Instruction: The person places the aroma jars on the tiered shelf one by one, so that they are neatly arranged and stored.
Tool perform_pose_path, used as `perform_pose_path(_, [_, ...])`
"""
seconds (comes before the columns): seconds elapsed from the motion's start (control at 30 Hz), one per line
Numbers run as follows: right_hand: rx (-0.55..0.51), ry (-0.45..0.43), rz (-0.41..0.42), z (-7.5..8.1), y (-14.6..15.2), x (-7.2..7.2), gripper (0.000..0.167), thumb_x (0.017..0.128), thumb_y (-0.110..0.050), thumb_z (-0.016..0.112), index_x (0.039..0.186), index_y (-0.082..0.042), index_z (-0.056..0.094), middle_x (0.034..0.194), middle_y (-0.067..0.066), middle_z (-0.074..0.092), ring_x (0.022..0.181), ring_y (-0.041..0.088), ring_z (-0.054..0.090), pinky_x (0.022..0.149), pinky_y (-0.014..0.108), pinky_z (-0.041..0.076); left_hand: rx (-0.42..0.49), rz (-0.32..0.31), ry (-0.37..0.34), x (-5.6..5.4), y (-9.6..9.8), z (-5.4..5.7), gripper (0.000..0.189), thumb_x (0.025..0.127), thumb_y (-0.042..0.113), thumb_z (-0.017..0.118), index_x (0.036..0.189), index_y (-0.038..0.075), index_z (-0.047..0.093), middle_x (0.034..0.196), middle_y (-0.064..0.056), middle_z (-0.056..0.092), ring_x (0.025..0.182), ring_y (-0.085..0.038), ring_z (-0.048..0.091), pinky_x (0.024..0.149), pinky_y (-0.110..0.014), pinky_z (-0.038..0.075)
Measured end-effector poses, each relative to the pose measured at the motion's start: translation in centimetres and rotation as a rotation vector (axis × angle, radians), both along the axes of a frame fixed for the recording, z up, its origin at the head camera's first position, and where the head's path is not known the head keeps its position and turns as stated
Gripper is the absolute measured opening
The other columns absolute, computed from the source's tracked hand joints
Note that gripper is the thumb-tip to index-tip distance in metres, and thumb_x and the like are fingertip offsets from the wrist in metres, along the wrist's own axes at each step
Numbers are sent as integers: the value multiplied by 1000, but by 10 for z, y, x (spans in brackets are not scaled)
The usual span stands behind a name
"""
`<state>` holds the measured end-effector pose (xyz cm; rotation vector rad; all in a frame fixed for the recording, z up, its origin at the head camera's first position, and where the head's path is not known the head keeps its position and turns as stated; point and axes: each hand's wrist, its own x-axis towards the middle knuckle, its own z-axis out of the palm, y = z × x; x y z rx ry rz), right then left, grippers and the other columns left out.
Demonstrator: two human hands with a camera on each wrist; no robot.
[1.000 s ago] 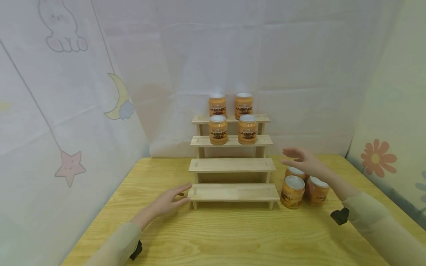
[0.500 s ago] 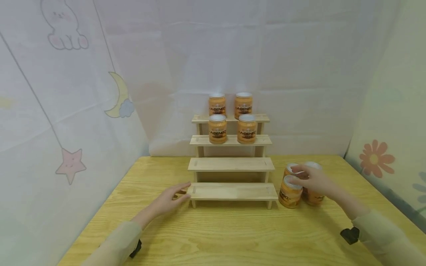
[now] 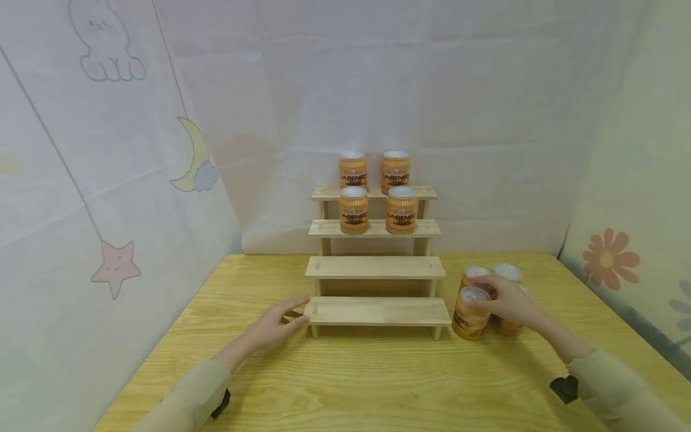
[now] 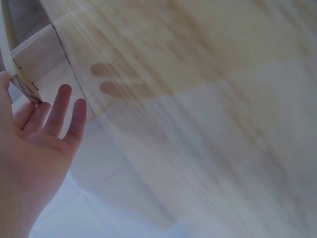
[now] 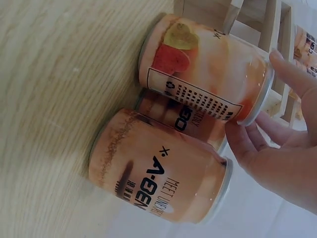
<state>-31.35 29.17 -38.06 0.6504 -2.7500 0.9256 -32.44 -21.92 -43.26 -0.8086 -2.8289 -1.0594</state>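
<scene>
My right hand (image 3: 507, 300) grips the front can (image 3: 469, 323) of a group on the table, thumb and fingertips around its lidded top. In the right wrist view this orange can (image 5: 203, 69) carries a white label box and a red and yellow print. My left hand (image 3: 270, 327) is at the left end of the wooden step rack (image 3: 378, 310), on its lowest shelf. The left wrist view has the thumb and fingers of this hand (image 4: 39, 153) on either side of the board's corner (image 4: 26, 89), with other fingers extended.
Several more cans stand close behind and beside the gripped one, including a back right can (image 3: 507, 272) and a neighbouring can (image 5: 158, 168). The rack's upper two shelves bear pairs of cans, such as the second-shelf can (image 3: 401, 211). A white cloth wall (image 3: 502, 120) rises behind.
My right hand has come down from above the group and taken hold of the front can, which now leans slightly. My left hand has stayed at the rack's end.
</scene>
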Motion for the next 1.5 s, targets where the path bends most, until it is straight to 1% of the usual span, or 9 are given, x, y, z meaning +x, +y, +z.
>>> perform_pose_path(0.1, [-4,-29,60,1,5,-1,60,85,-27,71,130,6,50,118,21,59,99,31,60,73,27,52,9,0,-7,0,1,1,58,95,44,50,144,14,39,144,-14,43,112,-30,58,85,-38,54])
perform_pose_path(0.2, [-6,-72,105,5,7,2,60,86,-26,70,132,5,48,123,22,57,108,38,56,81,36,53,19,-8,-10,0,1,2,59,95,44,50,144,12,39,144,-14,42,112,-31,58,86,-38,54])
perform_pose_path(0.33, [4,-104,85,7,5,7,65,84,-29,71,134,4,46,129,25,53,115,41,52,86,48,50,27,-18,-10,0,0,3,59,96,42,50,144,10,39,144,-15,43,111,-31,59,86,-40,54])
perform_pose_path(0.6, [56,64,-21,1,-6,12,62,77,-34,77,118,8,59,116,26,59,98,38,60,78,48,52,42,-22,-30,0,-1,2,59,96,42,50,144,11,39,144,-16,43,110,-32,59,87,-43,54])
perform_pose_path(0.73, [69,77,2,-2,-2,13,56,78,-30,76,119,5,59,118,25,58,102,39,58,78,47,51,41,-27,-30,-2,-1,1,59,96,42,50,144,10,38,144,-15,42,110,-32,59,88,-43,53])
perform_pose_path(0.9, [35,-28,74,-3,4,15,64,82,-29,73,132,3,50,130,27,51,112,43,53,82,46,50,48,-28,-33,-2,-1,1,58,96,40,51,144,10,39,144,-16,42,109,-31,60,88,-43,53])
perform_pose_path(1.07, [-15,-166,0,-12,1,19,75,82,-37,72,136,6,41,125,26,52,105,35,58,77,41,52,37,-31,-20,-2,-2,-1,57,96,39,50,144,10,38,144,-16,43,108,-31,61,87,-43,53])
perform_pose_path(1.23, [-16,-148,-106,-22,-2,22,77,78,-41,75,129,7,42,116,25,56,98,32,60,72,40,54,35,-26,-17,-2,-2,-2,57,96,40,50,144,11,39,143,-15,44,107,-30,62,87,-43,54])
perform_pose_path(1.5, [-64,-151,-107,-19,-1,27,82,78,-38,76,136,6,38,123,27,53,104,36,57,76,42,53,34,-27,-12,-3,-2,-1,56,96,39,51,144,12,39,143,-14,44,107,-29,62,87,-43,54])
